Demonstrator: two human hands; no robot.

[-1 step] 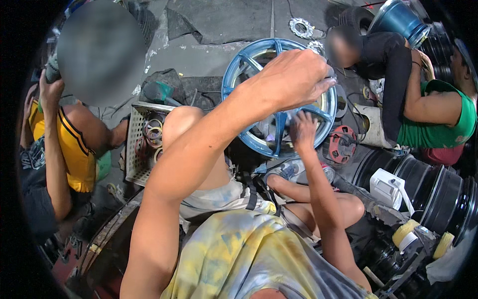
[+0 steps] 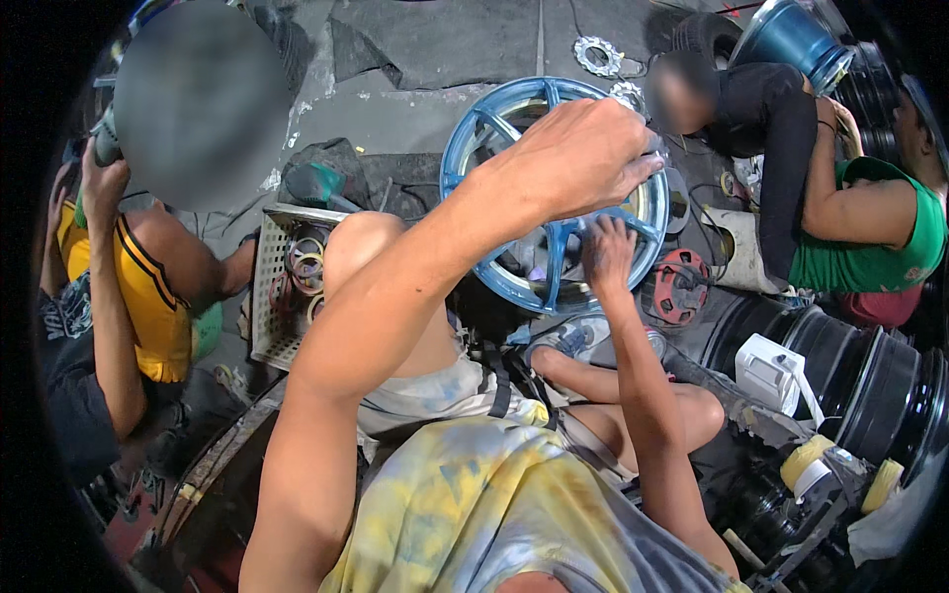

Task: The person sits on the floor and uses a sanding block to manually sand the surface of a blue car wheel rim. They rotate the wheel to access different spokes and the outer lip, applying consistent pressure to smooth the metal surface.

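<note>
A blue spoked wheel rim (image 2: 557, 247) with a pale, shiny inner lip lies in front of me. My left hand (image 2: 590, 153) reaches across its top with fingers curled closed, the fingertips at the right side of the rim. That hand and forearm hide the wheel's hub and some spokes. Lower down, my right hand (image 2: 610, 255) touches the wheel by a lower right spoke. Its fingers are stretched out and slightly apart; whatever lies under the fingertips is hidden. Pale dust marks the fingers of both hands.
Left of my knee stands a cream crate (image 2: 282, 344) holding tape rolls (image 2: 307, 265). A green-and-black power tool (image 2: 321, 185) lies behind it. A red-and-black round object (image 2: 678, 287) sits right of the wheel. Black rims (image 2: 840, 381) are stacked at right. People sit at both sides.
My right hand has shifted slightly along the wheel and looks less blurred. My left hand stays where it was. The person at left has moved a hand a little.
</note>
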